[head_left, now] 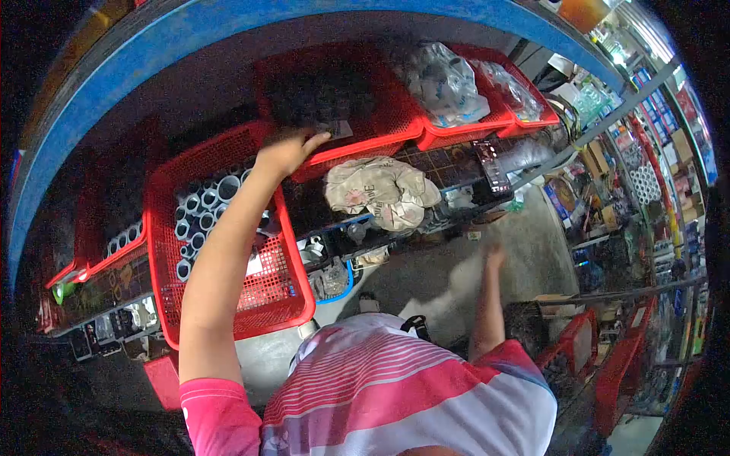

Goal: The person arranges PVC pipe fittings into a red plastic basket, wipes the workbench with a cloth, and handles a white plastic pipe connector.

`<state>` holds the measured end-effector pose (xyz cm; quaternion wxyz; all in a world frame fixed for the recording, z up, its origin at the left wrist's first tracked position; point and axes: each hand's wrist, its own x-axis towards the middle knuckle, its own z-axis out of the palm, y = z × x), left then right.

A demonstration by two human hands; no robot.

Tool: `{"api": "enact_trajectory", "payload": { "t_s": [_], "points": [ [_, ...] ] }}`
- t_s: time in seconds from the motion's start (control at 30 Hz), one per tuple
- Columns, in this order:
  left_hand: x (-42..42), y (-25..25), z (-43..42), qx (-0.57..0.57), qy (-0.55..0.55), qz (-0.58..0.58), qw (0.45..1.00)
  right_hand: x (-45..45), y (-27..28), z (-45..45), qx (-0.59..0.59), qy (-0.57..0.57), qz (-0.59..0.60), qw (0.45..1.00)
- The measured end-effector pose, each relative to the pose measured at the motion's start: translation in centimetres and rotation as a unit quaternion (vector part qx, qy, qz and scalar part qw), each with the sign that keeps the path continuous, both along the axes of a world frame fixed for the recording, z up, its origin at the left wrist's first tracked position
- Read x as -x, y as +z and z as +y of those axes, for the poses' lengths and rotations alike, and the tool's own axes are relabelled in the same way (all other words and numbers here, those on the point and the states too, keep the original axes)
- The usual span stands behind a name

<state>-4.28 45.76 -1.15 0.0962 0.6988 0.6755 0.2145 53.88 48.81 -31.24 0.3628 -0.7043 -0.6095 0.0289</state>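
My left hand (287, 156) is at the front rim of a dark-filled red basket (365, 144) on the shelf, thumb stretched along the rim. Its other fingers are mostly hidden and appear hooked over the edge. Below my left forearm, a second red basket (300, 285) juts out from the shelf, holding several grey threaded ring-like pipe fittings (207, 199). A crumpled beige cloth cap (380, 190) lies to the right of my left hand. My right hand (496, 254) hangs low over the floor, away from the shelf; it is blurred and its fingers cannot be made out.
More red baskets hold clear plastic bags (445, 83) at the back right. A blue shelf beam (251, 17) arches overhead. A blue-rimmed bin (350, 285) sits below the shelf. Across the grey floor (532, 235), racks (646, 182) are packed with goods.
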Motion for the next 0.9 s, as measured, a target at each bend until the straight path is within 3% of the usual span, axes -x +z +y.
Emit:
{"api": "enact_trajectory", "payload": {
  "t_s": [0.03, 0.07, 0.2, 0.3, 0.47, 0.6, 0.63, 0.67, 0.7, 0.73, 0.77, 0.83, 0.87, 0.9],
  "points": [
    [0.0, 0.3, -0.2, -0.002, 0.004, -0.001, 1.000, 2.3, -1.8, -4.9, 0.119, -0.018, -0.096, 0.988],
    [-0.3, 0.9, -0.4, 0.008, 0.012, 0.022, 1.000, 4.6, -3.8, -9.3, 0.210, 0.012, -0.110, 0.971],
    [-0.8, 1.3, -0.6, 0.027, 0.021, 0.039, 0.999, 10.9, -8.4, -21.1, 0.488, 0.121, 0.054, 0.863],
    [-0.4, 0.4, -0.2, -0.019, -0.007, 0.030, 0.999, 12.5, -7.8, -22.3, 0.561, 0.137, 0.124, 0.807],
    [-0.8, 1.4, -0.5, 0.004, 0.030, 0.058, 0.998, 13.3, -5.9, -21.6, 0.638, 0.161, 0.210, 0.723],
    [-0.4, 0.5, -0.3, -0.002, 0.019, 0.062, 0.998, 14.6, -1.3, -18.5, 0.700, 0.200, 0.271, 0.630],
    [-0.3, 0.2, 0.0, -0.026, 0.003, 0.076, 0.997, 15.2, 1.5, -16.8, 0.705, 0.228, 0.283, 0.609],
    [-0.9, 2.0, -0.5, 0.059, 0.004, 0.073, 0.996, 16.0, 4.8, -14.5, 0.703, 0.264, 0.290, 0.593],
    [-0.6, 1.5, 0.1, 0.057, 0.005, 0.074, 0.996, 17.2, 9.2, -12.2, 0.684, 0.305, 0.303, 0.590],
    [-0.2, 0.4, 1.2, 0.053, 0.017, 0.070, 0.996, 19.6, 16.5, -9.6, 0.517, 0.510, 0.176, 0.664],
    [0.1, -0.2, 1.9, 0.049, 0.029, 0.067, 0.996, 20.4, 20.7, -7.9, 0.460, 0.539, 0.263, 0.654],
    [0.2, 0.1, 2.3, 0.045, 0.044, 0.067, 0.996, 22.2, 26.3, -4.4, 0.258, 0.591, 0.225, 0.731],
    [0.3, 0.4, 2.5, 0.042, 0.062, 0.065, 0.995, 23.5, 29.5, -3.4, 0.185, 0.560, 0.185, 0.786],
    [0.8, 0.4, 3.3, 0.038, 0.062, 0.066, 0.995, 25.0, 32.5, -2.9, 0.201, 0.519, 0.255, 0.791]
  ]
}}
